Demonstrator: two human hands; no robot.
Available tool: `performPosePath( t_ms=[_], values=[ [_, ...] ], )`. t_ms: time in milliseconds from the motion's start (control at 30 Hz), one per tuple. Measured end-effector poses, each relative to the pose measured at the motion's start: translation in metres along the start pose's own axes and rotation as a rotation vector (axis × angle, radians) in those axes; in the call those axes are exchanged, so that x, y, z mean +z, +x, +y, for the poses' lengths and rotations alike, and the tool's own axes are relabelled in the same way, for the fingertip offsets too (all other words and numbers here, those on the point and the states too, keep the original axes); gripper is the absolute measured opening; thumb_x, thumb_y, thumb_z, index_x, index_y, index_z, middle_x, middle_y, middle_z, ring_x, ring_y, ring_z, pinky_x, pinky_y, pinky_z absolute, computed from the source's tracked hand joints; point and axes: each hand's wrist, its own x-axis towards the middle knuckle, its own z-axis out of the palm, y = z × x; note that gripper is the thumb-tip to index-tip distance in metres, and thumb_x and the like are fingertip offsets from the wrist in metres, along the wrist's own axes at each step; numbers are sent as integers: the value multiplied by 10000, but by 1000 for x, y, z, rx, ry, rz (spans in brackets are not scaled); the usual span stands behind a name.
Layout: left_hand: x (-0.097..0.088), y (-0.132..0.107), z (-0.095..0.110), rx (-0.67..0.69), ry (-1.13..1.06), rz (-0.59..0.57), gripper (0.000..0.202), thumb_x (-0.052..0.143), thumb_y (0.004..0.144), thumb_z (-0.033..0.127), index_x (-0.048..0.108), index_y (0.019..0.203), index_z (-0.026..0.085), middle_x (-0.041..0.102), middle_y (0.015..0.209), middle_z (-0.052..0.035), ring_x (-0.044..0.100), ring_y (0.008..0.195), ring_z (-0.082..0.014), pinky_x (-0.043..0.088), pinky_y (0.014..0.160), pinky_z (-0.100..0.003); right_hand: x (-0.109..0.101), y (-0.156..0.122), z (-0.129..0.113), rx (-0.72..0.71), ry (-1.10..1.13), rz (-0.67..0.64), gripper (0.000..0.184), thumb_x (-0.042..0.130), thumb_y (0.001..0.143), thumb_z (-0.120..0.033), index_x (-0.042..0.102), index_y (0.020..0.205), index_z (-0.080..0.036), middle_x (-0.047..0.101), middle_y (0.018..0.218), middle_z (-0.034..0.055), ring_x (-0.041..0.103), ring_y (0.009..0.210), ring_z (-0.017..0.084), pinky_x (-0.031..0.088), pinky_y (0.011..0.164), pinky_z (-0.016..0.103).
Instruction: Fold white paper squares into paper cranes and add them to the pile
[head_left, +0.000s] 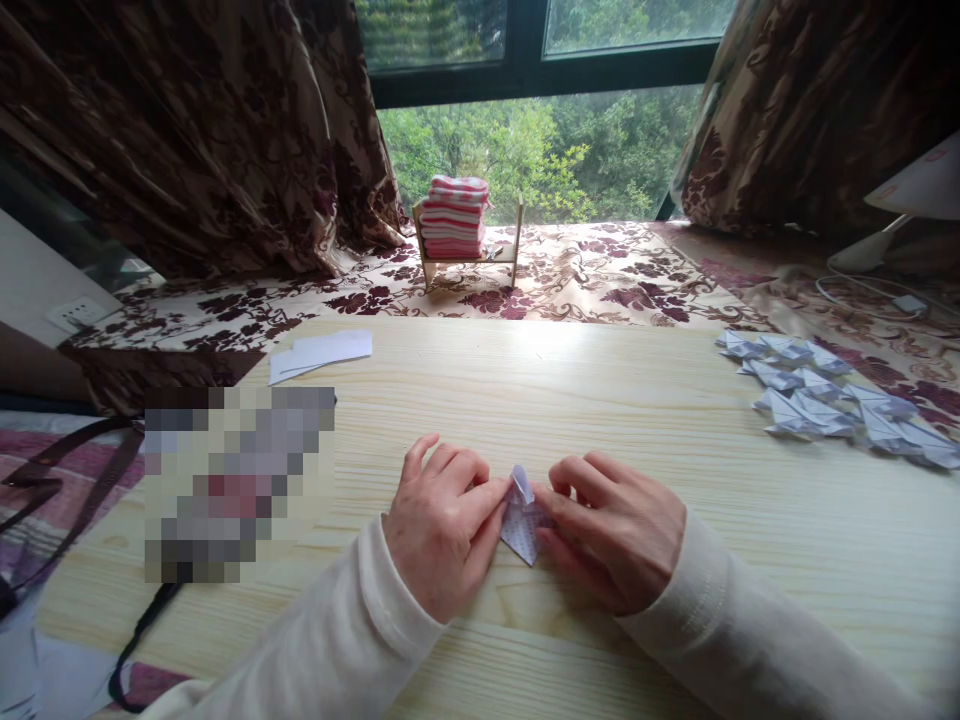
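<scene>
A small piece of folded paper [523, 535], white with a fine dotted pattern, lies near the middle of the wooden table [420, 400]. Its lower end comes to a point towards me, and a narrow flap stands up at its top. My left hand [450, 525] grips its left edge between thumb and index finger. From the other side, my right hand [619, 525] pinches the right edge, its remaining fingers curled. The fingertips hide parts of both edges.
Several folded paper pieces [817, 390] sit in rows at the table's right. Paper strips [322, 352] lie at the back left, near a pixelated object [240, 480] with a black cord [142, 630]. Behind, a small wooden rack [517, 250] holds folded pink-and-white cloths [454, 220]. A lamp [870, 245] stands far right.
</scene>
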Motion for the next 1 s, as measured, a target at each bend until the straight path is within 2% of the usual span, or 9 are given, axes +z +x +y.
performPosePath(
  t_ms=[367,533,767,1000],
  values=[
    [0,-3,-1,20,-2,-4,214,461,831,159,653,914,202,585,784,-29,511,819,-178,286,963,-468,1,0,-3,65,7,-4,242,435,831,-271,632,941,-182,528,758,58,425,660,172,348,582,295],
    [1,-4,-2,38,3,26,198,469,828,149,643,908,200,589,789,-25,510,829,-177,277,970,-471,2,0,-4,58,12,-2,269,421,841,-276,632,971,-174,527,756,58,424,658,175,348,571,296],
    [-1,-4,-1,31,6,14,199,465,828,150,643,894,209,596,783,-17,519,821,-173,277,971,-465,-2,-2,2,28,73,-13,220,458,835,-256,633,958,-204,529,773,52,430,657,161,354,575,278],
    [-2,-4,-2,48,12,-4,220,463,822,140,645,918,219,600,786,-13,527,821,-171,279,973,-462,-2,-1,3,33,23,-6,222,451,836,-254,646,934,-212,520,761,49,428,641,148,346,564,269]
  ],
)
